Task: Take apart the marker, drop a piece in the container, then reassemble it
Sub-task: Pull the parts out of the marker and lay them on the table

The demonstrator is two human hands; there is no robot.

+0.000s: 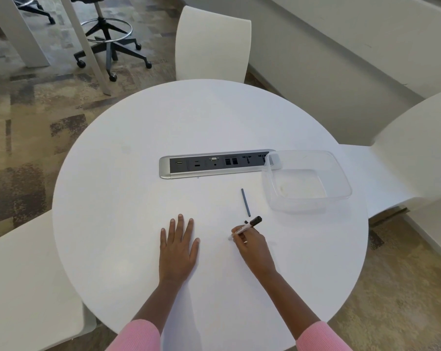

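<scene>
My right hand point(252, 243) grips a white marker body with a black cap point(248, 224), tilted up and to the right just above the round white table point(138, 198). A thin dark ink rod point(245, 202) lies on the table just beyond the marker. A tiny black piece point(246, 221) rests beside the marker's cap end. A clear plastic container point(307, 182) stands to the right of the rod; nothing of the marker shows inside it. My left hand point(178, 245) lies flat on the table with fingers spread, holding nothing.
A silver and black power and data strip point(214, 164) is set into the table's middle, its right end under the container's corner. White chairs point(212, 44) stand around the table. A black wheeled stool point(108, 39) is at the far left.
</scene>
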